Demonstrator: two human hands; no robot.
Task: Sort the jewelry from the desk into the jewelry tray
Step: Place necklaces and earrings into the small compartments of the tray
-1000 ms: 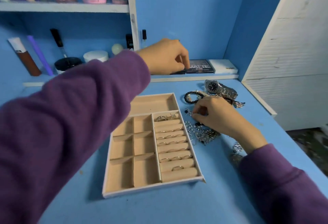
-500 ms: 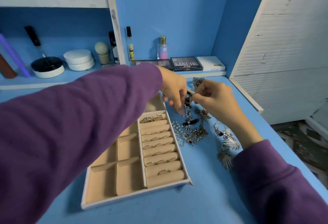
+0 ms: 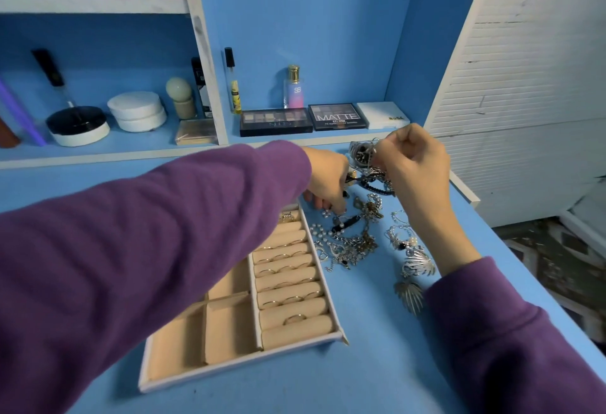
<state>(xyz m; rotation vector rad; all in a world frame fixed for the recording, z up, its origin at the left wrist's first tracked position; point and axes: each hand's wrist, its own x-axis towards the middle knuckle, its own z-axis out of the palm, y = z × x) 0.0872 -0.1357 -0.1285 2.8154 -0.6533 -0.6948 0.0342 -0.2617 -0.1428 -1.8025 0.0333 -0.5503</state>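
The beige jewelry tray (image 3: 242,368) lies on the blue desk, and my left sleeve covers its far left part. Several rings sit in its ring rolls (image 3: 290,282). To its right is a tangled pile of chains and pearls (image 3: 347,244), with silver leaf earrings (image 3: 416,266) nearer me. My left hand (image 3: 328,180) reaches over the tray's far corner and pinches one end of a black bracelet (image 3: 377,188). My right hand (image 3: 413,164) is raised above the pile, fingers closed on the other end. A silver watch (image 3: 360,152) lies just behind both hands.
Two eyeshadow palettes (image 3: 275,121) (image 3: 336,116), a white compact (image 3: 382,115) and a perfume bottle (image 3: 293,87) stand on the low back ledge. Jars and brushes fill the left shelf (image 3: 78,125). A white slatted door (image 3: 524,85) borders the desk's right edge.
My left hand came down from the back ledge to the jewelry pile. My right hand rose from the pile with the black bracelet stretched between both hands.
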